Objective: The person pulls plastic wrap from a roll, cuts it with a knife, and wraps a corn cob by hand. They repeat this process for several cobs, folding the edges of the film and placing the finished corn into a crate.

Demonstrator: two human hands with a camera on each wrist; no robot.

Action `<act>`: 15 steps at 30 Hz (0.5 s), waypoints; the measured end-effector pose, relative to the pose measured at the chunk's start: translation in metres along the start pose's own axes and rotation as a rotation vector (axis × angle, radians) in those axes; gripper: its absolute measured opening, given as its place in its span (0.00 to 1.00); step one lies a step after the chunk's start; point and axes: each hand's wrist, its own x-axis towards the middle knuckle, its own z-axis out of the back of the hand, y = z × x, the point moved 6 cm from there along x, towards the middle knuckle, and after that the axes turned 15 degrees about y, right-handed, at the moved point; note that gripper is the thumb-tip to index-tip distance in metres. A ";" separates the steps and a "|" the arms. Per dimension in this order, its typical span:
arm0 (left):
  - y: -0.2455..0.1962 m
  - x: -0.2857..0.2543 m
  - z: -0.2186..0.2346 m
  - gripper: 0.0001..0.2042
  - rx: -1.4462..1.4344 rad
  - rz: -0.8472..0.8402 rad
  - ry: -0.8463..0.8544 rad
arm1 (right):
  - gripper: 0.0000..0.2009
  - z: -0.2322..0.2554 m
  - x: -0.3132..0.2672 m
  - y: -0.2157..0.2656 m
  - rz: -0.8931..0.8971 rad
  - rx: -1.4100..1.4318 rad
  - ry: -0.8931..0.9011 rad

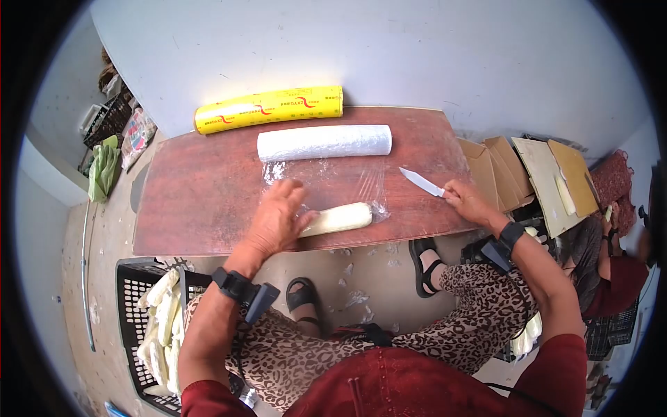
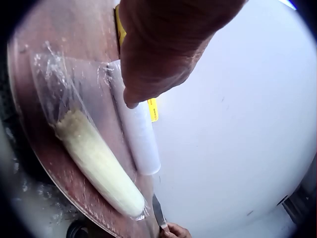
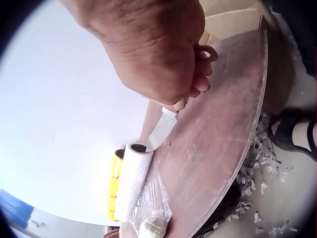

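A pale, long vegetable (image 1: 339, 219) lies near the table's front edge on clear film (image 1: 326, 182) drawn from a white film roll (image 1: 324, 142). My left hand (image 1: 274, 217) is over its left end, fingers loosely bent; in the left wrist view this hand (image 2: 163, 54) is raised above the roll and holds nothing. Film covers the vegetable (image 2: 101, 171) there. At the table's right side my right hand (image 1: 472, 201) grips the handle of a knife (image 1: 421, 182), blade pointing left and away. The right wrist view shows the knife (image 3: 162, 130) beyond the right hand (image 3: 163, 59).
Behind the roll lies a yellow printed tube (image 1: 271, 110) against the wall. A black crate (image 1: 132, 292) with more pale vegetables stands at lower left. Cardboard boxes (image 1: 497, 170) are right of the table (image 1: 194, 194). Another person (image 1: 611, 278) sits at far right.
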 end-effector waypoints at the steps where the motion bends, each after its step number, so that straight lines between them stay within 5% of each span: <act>1: -0.011 0.002 -0.008 0.22 -0.028 -0.030 0.037 | 0.07 -0.007 0.002 -0.004 -0.054 -0.033 0.023; 6: -0.029 0.001 -0.047 0.24 -0.050 -0.080 0.134 | 0.07 -0.012 0.009 0.010 -0.171 -0.290 0.103; 9: -0.028 0.000 -0.050 0.23 -0.084 -0.091 0.110 | 0.09 -0.001 0.008 0.066 0.021 -0.652 -0.201; 12: -0.031 0.000 -0.050 0.22 -0.119 -0.084 0.105 | 0.12 -0.015 0.031 0.103 -0.002 -0.155 0.110; 15: -0.032 -0.001 -0.056 0.25 -0.127 -0.088 0.136 | 0.17 -0.044 0.044 0.130 0.203 0.009 0.194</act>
